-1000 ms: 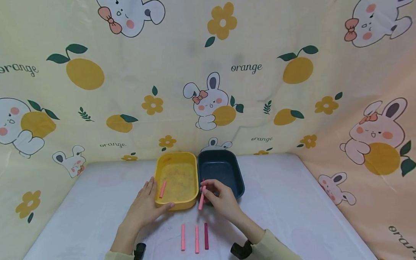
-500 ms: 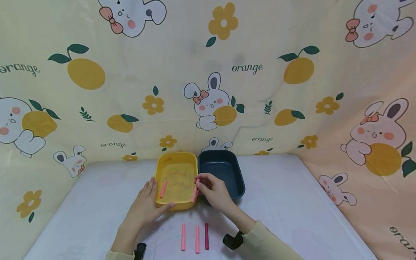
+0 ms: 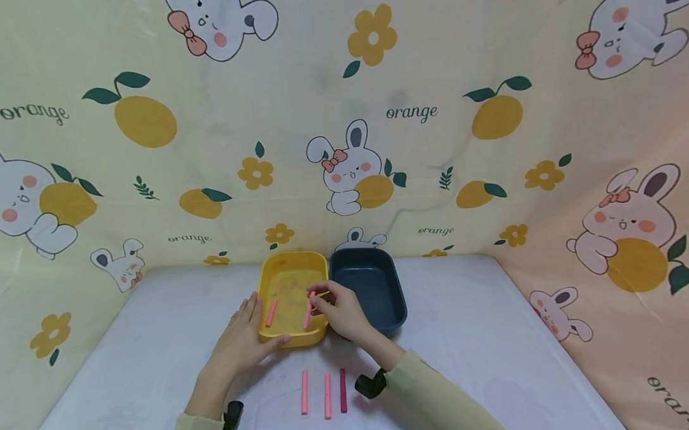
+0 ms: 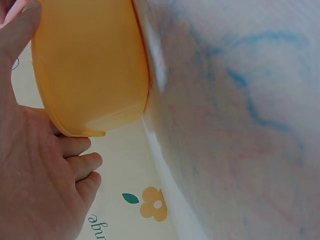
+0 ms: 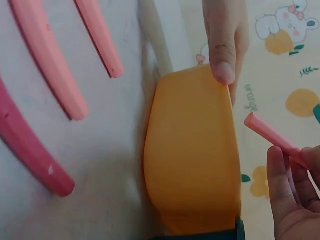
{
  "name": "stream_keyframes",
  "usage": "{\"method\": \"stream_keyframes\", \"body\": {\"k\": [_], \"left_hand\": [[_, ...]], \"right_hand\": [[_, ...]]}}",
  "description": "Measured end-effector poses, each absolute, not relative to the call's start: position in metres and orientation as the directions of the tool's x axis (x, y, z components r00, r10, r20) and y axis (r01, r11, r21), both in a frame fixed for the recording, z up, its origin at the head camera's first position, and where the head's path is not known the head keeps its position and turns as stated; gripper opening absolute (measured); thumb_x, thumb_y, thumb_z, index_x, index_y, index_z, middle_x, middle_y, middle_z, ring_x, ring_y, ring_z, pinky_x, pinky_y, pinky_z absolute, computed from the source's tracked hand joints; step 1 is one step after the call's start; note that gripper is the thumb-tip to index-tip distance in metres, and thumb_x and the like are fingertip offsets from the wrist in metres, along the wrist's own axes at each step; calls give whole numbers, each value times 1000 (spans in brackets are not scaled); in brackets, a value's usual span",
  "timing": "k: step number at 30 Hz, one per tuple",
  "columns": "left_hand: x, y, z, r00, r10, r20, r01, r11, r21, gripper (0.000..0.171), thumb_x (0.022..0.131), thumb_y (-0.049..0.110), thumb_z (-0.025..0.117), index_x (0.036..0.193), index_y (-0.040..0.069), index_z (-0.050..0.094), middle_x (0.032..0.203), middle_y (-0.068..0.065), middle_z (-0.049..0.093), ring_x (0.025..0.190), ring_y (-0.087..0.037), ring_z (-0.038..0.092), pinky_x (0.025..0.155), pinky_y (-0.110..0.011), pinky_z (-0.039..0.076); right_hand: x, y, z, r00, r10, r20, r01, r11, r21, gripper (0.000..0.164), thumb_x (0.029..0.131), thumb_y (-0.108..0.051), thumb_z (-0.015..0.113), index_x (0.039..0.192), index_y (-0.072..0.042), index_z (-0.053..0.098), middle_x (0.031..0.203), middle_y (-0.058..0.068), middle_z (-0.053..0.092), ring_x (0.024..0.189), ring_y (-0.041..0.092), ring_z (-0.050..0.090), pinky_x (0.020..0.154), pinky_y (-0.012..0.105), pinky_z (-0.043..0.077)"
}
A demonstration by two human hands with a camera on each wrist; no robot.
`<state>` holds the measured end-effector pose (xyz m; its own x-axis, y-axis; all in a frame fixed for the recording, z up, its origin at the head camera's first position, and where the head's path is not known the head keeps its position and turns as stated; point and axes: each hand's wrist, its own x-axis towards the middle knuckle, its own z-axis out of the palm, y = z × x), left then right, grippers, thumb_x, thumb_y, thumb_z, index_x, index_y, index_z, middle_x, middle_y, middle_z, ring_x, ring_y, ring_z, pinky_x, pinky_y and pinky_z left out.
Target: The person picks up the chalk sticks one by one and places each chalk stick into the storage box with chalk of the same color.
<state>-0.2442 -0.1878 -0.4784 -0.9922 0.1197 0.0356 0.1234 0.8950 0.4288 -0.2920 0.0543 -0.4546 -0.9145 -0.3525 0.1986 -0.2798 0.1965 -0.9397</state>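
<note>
My left hand [image 3: 238, 332] lies against the left side of the yellow tray [image 3: 294, 340], its fingers straight and its thumb on the front rim. In the left wrist view, the fingers touch the tray's outer wall [image 4: 95, 65]. My right hand [image 3: 339, 310] pinches a slim pink stick [image 5: 272, 132] between thumb and fingers, over the right half of the yellow tray. Another pink stick [image 3: 271, 312] lies inside that tray at the left. On the table in front are two pink sticks [image 3: 304, 392] and a dark magenta stick [image 3: 343, 391], side by side.
A dark blue tray [image 3: 395, 283] stands directly against the yellow tray's right side. Behind both trays rises a printed curtain [image 3: 340, 82] with rabbits and oranges. The table [image 3: 469, 350] has a white cover, with blue marks seen in the left wrist view.
My right hand has moved left with the pink stick, from the dark blue tray's front left corner to over the yellow tray. The left hand has stayed in place.
</note>
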Motion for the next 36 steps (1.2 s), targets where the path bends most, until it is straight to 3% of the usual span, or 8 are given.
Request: {"method": "stream_keyframes", "body": {"k": [9,17,25,29,36], "left_hand": [[-244,-189,-479,-991,126,46,133,893,429,125,86,79,62,162,-8,15,171,-26,10,157,-47,14,126,-61,18],[-244,-189,-480,-990,132,54,142,896,421,125,86,79,61,162,-9,16,171,-26,11,156,-47,15,126,-60,19],[-246,-191,-480,-988,135,70,152,896,417,124,86,80,61,162,-9,17,171,-26,12,156,-47,16,126,-59,19],[-246,-191,-480,-987,142,78,161,892,422,124,86,79,61,161,-9,18,171,-26,12,157,-46,16,127,-59,19],[-246,-191,-481,-983,156,96,182,888,423,123,87,78,61,161,-10,20,171,-26,14,156,-47,17,127,-58,19]], "right_hand": [[-306,35,-458,-902,-394,175,-263,182,-947,20,105,-13,63,124,-8,70,110,5,69,91,17,74,90,50,62],[-320,18,-461,-891,-427,156,-280,246,-928,21,105,-12,64,122,-2,70,106,5,70,89,16,73,82,36,65],[-337,4,-463,-874,-480,73,-243,303,-921,24,105,-9,61,125,3,68,108,5,70,87,14,71,84,36,64],[-342,-5,-466,-860,-506,66,-266,335,-904,21,105,-6,61,122,2,69,109,6,70,86,14,71,80,29,64],[-345,-15,-471,-863,-506,21,-253,395,-883,18,104,-4,62,119,0,71,104,6,70,85,19,73,79,31,64]]}}
